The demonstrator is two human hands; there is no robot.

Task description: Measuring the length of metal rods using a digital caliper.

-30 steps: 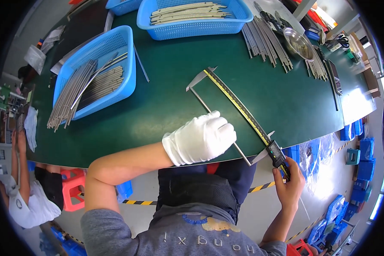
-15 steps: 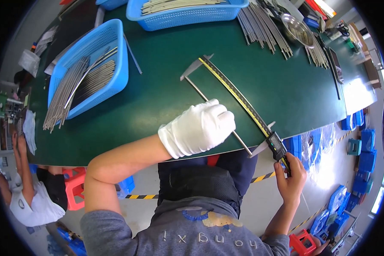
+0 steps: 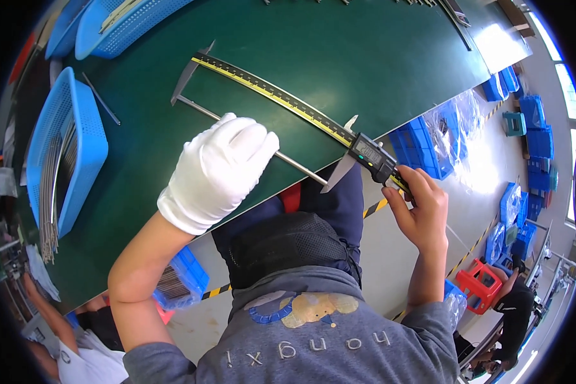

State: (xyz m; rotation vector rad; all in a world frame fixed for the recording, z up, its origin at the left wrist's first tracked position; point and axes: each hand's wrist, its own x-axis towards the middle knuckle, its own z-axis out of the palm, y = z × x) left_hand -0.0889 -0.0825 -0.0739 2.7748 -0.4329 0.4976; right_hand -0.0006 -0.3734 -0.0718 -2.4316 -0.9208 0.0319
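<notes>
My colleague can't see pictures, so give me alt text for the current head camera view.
A white-gloved left hand grips a thin metal rod between the jaws of a digital caliper, which the bare right hand holds at its right-hand end. Blue baskets of rods stand at left on the green table.

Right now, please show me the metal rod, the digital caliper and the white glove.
Metal rod (image 3: 301, 168), head view: lower visible stretch.
Digital caliper (image 3: 293, 103), head view: middle of the beam.
White glove (image 3: 216, 168), head view: its back.

Gloved hand (image 3: 219, 168) gripping rod (image 3: 301, 168), digital caliper (image 3: 288, 102)
</notes>
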